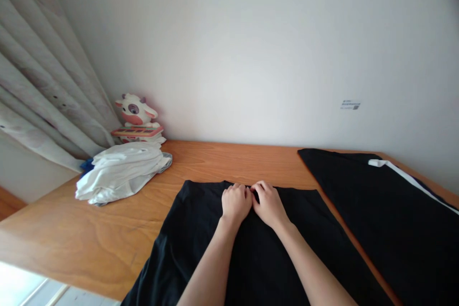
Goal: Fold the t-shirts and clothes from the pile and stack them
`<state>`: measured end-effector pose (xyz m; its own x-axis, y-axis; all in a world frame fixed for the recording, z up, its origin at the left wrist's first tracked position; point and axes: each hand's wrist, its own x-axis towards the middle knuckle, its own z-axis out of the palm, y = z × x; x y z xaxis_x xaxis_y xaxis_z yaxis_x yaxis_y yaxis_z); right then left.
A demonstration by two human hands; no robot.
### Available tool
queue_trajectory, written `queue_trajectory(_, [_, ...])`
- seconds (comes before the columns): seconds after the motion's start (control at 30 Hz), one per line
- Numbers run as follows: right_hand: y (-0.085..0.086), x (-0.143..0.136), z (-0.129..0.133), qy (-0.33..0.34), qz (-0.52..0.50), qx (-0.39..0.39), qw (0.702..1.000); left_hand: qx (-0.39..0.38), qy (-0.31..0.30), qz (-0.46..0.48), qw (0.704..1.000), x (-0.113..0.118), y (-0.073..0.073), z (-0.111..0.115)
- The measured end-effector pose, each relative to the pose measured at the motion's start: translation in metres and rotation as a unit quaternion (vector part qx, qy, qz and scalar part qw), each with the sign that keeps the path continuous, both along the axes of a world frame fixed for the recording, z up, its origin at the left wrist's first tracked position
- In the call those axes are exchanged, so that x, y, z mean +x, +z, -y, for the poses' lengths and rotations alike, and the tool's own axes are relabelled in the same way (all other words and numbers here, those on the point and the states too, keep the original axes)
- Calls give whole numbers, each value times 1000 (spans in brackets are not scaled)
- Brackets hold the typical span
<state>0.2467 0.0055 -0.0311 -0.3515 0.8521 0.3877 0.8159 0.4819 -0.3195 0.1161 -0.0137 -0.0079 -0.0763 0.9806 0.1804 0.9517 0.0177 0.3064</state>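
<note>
A black garment [263, 258] lies spread over the table, its straight top edge towards the wall and its lower part running out of view at the bottom. At the middle of that edge, my left hand [236, 204] is closed on the cloth with its fingers curled. My right hand [268, 203] meets it from the right, thumb and fingers pinching the same edge. The two hands touch or nearly touch at the fingertips. What lies under the fingers is hidden.
To the right, a second black garment [373, 210] with a white stripe [412, 179] lies flat. White crumpled clothes [122, 169] sit at the left, before a cow-shaped toy [138, 117] with a keyboard. The wooden table [96, 239] meets the wall; a curtain [43, 71] hangs left.
</note>
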Motion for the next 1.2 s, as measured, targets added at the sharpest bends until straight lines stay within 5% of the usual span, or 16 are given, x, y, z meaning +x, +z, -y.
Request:
queue_trajectory(0.17, [-17,13,15,6,-66,20,998,33,-70,-26,997,-2,-10,13])
queue_trajectory(0.33, [-18,13,18,-3,-62,29,998,45,-52,-4,998,-1,-11,18])
queue_trajectory(0.47, [-17,11,20,-74,21,-3,997,44,-22,-25,999,-6,-17,11])
queue_trajectory(0.67, [-13,26,13,-143,125,-104,976,13,-49,-56,997,-48,-22,-6])
queue_trajectory(0.77, [-14,37,6,-156,132,-112,972,37,-7,-38,999,-72,-27,-16])
queue_trajectory(0.87, [-18,48,-2,-158,130,-112,972,77,41,37,996,-89,-31,-25])
queue_trajectory(0.93, [-21,55,-7,-147,118,-98,977,119,14,140,983,-97,-32,-32])
queue_trajectory(1.07, [-24,74,-17,-95,39,-42,994,177,12,435,883,-109,-29,-42])
queue_trajectory(1.2, [-19,86,-22,-54,-117,2,992,190,79,699,685,-120,-21,-48])
